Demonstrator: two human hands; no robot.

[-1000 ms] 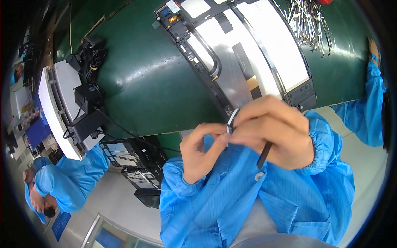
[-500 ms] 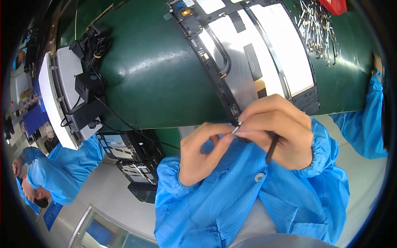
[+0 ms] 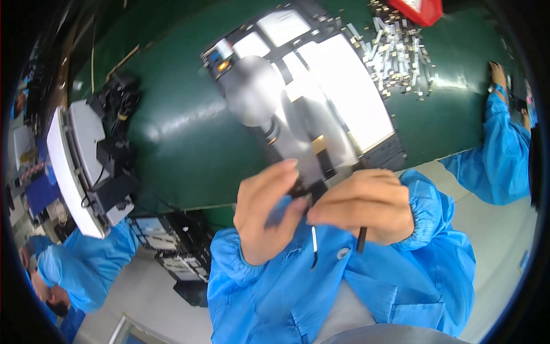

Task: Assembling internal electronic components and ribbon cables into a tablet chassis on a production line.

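A flat black-framed panel (image 3: 335, 86) is lying on a green table (image 3: 183, 178) (white and silver sheets are covering much of the panel's face). At the panel's near end, the right hand (image 3: 366, 206) is pinching a thin black-and-white strip (image 3: 314, 243), which is hanging below the fingertips; a dark stick (image 3: 362, 239) is jutting out below that hand. By the panel's near left corner, the left hand (image 3: 260, 218) is holding thumb and forefinger wide apart. Small loose strips (image 3: 395, 57) are lying in a pile to the panel's right.
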